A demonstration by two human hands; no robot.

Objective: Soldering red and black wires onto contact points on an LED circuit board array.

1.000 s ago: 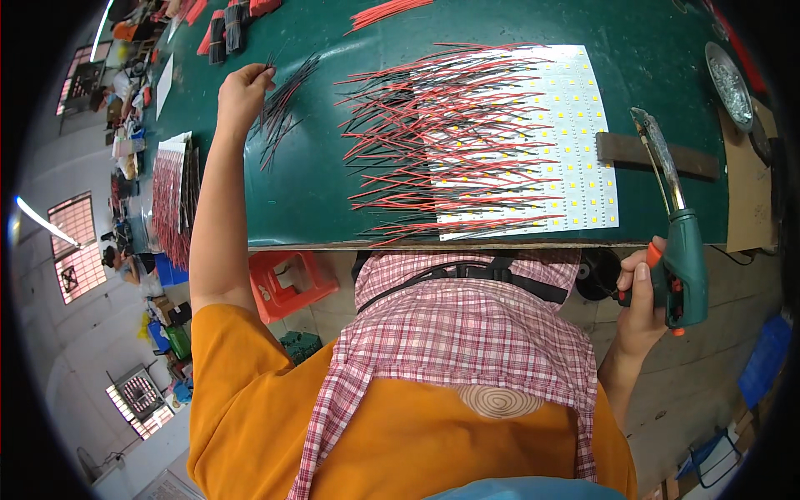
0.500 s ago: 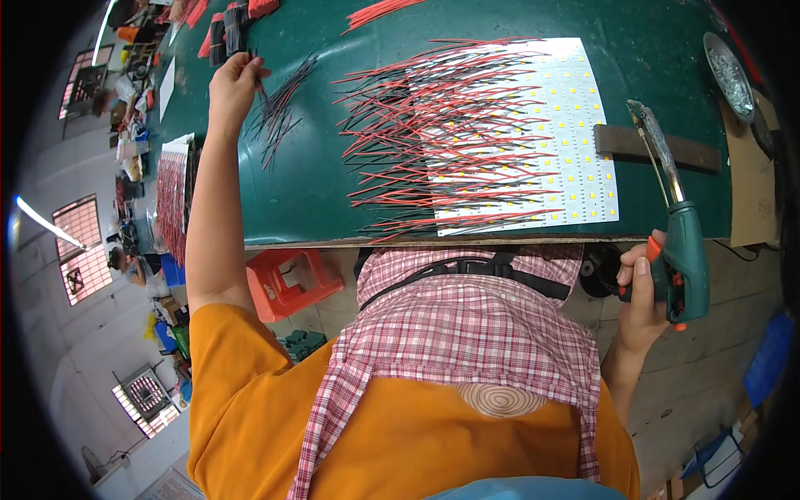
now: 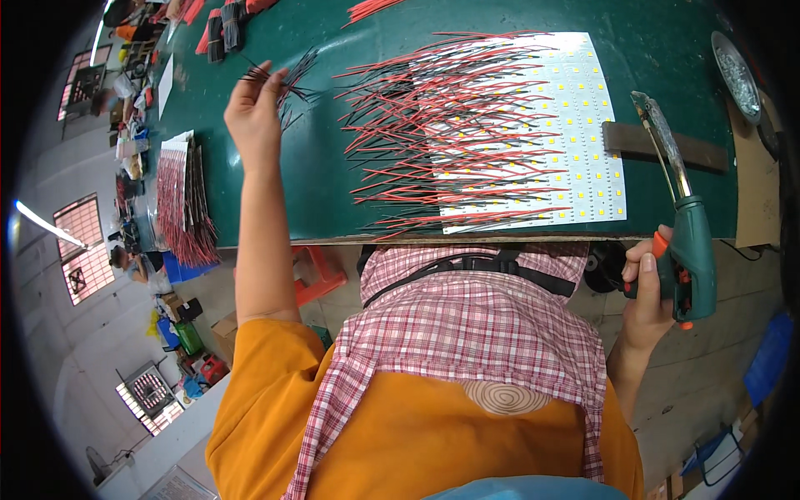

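Note:
My left hand (image 3: 257, 112) is closed, its fingertips pinching thin black wires (image 3: 298, 77) over the left part of the table. Some wire ends stick out on both sides of the fingers. In my right hand (image 3: 646, 287) is a green soldering gun (image 3: 693, 250) with an orange trigger, its long metal tip pointing up past the table's front edge. Between the hands lies a white LED board (image 3: 583, 125) with rows of yellow squares. Many red and black wires (image 3: 450, 125) are spread across its left half and overhang its left edge.
A dark flat bar (image 3: 667, 147) touches the board's right side. A metal dish (image 3: 736, 77) of small pieces stands at the far right. Left sits a stack of wired boards (image 3: 183, 192). Wire bundles (image 3: 225, 32) lie at the back of the green table (image 3: 533, 15); an orange stool (image 3: 321, 279) is below.
My left hand has moved right and slightly down, over the loose dark wires, which are now bunched at its fingers. My right hand holds the soldering gun almost unchanged.

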